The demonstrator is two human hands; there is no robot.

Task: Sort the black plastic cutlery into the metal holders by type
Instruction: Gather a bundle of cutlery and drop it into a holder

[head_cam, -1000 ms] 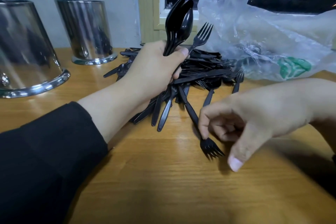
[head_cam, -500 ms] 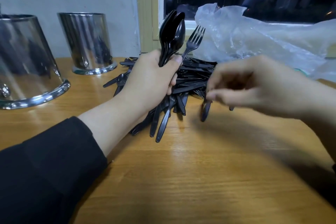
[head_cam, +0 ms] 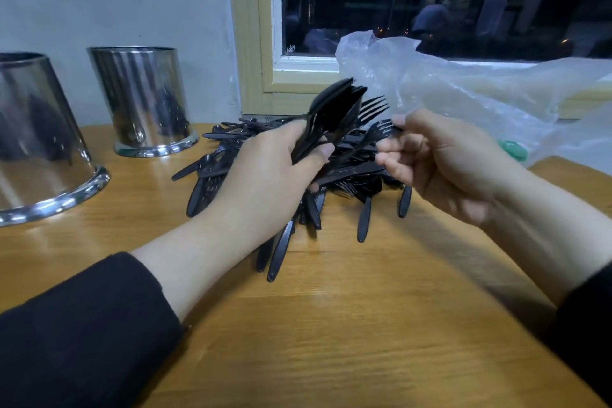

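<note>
Fingers of your left hand are wrapped round a bundle of spoons with one fork's tines fanned beside the bowls — a running collection, judging by the grip, kept upright so the next piece can slide in alongside. Your right hand pinches a single fork near its head, tines toward 10 o'clock, its handle hidden in the pile; it looks like a hand-over to the left bundle. Beneath both hands the loose cutlery pile sprawls on the counter, handles poking toward 6 o'clock. Your two metal holders stand well apart from the pile, at about 9 and 10 o'clock — far enough that batching pieces before each trip makes sense. At 2 o'clock slumps a clear plastic bag, presumably what the cutlery came in.
</note>
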